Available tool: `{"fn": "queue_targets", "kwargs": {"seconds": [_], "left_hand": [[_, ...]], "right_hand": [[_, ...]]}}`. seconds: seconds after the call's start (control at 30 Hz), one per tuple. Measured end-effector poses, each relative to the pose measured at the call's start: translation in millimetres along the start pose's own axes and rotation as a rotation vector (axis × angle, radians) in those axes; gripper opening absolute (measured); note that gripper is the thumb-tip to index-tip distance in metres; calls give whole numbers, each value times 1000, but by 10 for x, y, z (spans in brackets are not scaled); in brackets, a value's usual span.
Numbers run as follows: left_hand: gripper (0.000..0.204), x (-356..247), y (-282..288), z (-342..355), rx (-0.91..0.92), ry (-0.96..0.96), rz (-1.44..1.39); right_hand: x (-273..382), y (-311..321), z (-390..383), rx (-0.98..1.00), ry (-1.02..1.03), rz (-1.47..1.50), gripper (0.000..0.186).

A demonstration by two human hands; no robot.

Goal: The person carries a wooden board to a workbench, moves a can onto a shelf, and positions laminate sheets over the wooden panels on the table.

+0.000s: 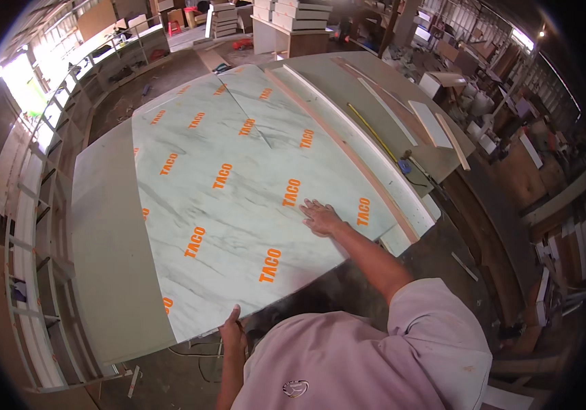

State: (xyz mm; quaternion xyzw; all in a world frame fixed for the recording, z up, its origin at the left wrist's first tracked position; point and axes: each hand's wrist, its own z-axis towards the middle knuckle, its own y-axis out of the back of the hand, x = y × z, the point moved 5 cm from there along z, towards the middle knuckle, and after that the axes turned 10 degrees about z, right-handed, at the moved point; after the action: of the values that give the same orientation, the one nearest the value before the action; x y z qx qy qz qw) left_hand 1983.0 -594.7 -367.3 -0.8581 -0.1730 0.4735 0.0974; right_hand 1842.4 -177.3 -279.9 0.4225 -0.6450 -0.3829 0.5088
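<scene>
Marbled sheet (238,198) on bench (112,273): being positioned. Right hand (320,219) flat, fingers spread; left hand (233,331) clamped on near edge. Next likely calls for squaring it.

One view only is given — a wide fisheye worn on the head, aimed down and forward over the person's chest. The marble-patterned sheet (238,184) is seen close below, filling the middle; the workshop is bent around the rim — no second view is shared.
</scene>
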Motion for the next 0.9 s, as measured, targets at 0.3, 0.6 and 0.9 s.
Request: {"fn": "queue_targets", "kwargs": {"seconds": [0.3, 0.6, 0.9], "left_hand": [[39, -121, 5, 4, -96, 16, -37], [20, -209, -32, -25, -128, -22, -4], [27, -382, -84, -59, -122, -102, 54]], "right_hand": [[-1080, 347, -862, -56, 65, 59, 62], [-1544, 382, -1250, 120, 123, -85, 94], [-1470, 455, -1360, 126, 247, -195, 103]]}}
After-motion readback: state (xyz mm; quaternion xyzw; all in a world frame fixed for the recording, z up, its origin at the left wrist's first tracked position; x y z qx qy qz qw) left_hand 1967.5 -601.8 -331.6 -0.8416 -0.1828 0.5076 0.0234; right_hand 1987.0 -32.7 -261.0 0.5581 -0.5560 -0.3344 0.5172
